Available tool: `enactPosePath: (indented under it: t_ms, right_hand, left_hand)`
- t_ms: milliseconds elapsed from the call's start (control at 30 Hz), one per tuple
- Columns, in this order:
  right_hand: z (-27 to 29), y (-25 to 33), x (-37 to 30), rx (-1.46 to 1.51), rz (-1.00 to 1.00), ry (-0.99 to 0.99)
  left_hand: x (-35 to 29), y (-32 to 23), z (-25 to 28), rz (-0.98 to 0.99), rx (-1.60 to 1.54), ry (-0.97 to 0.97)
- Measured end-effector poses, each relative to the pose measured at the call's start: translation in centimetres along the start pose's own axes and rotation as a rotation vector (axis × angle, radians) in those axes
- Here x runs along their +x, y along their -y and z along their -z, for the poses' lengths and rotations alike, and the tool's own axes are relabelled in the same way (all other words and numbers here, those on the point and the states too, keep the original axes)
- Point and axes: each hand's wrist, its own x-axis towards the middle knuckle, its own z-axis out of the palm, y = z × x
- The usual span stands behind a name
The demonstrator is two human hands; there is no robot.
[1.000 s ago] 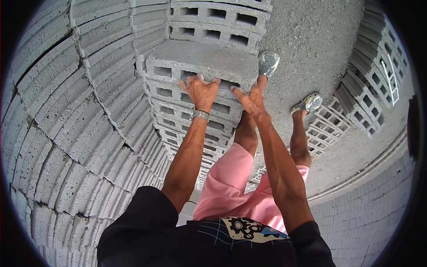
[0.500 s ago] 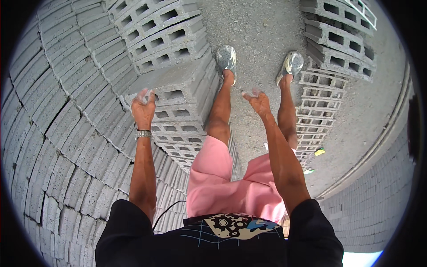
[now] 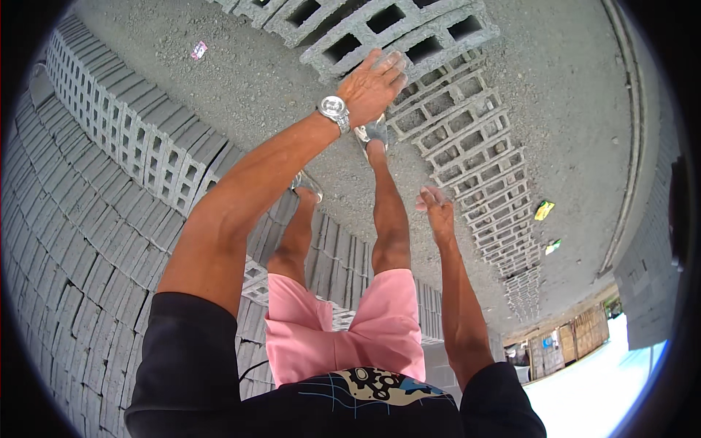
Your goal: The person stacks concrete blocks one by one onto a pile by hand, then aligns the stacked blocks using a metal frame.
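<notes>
Head view: both hands free of any load, left one up at the blocks

From my remote screen, the left hand (image 3: 371, 84) lies over the near edge of hollow blocks (image 3: 445, 39) at top centre, fingers extended and slightly apart; whether they touch, I cannot tell. The right hand (image 3: 436, 210), right of centre, hangs half-curled with nothing visible in it.

I judge the stacked wall (image 3: 139, 142) at left to be well built up; the top-centre blocks sit unlifted. How much is left, I can't tell.

Grey, gritty ground (image 3: 270, 95) fills the middle. A ladder-like block row (image 3: 491, 179) runs down right of centre, a yellow wrapper (image 3: 544, 210) just beside it. Wooden panels (image 3: 584, 337) and bright daylight show at lower right.
</notes>
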Motion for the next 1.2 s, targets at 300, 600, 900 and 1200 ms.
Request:
enactPosePath:
  t_ms: [300, 600, 900, 1200]
  right_hand:
    - [-2.5, -12.8, -5.4, 0.24, -0.304, 0.01]
    - [-6.4, -14.8, -5.7, 0.53, -0.171, -0.078]
    - [-5.3, -12.9, -9.8, 0.345, -0.16, -0.033]
    - [-1.0, -14.7, -12.3, -0.051, -0.253, 0.131]
  left_hand:
    - [10.0, 3.7, -5.1, -0.453, 0.356, 0.232]
    - [12.8, 1.5, -5.1, -0.401, 0.271, 0.411]
    - [8.8, -8.7, 2.0, -0.101, -0.266, 0.504]
    - [-11.3, -12.9, 6.1, 0.663, -0.879, 0.166]
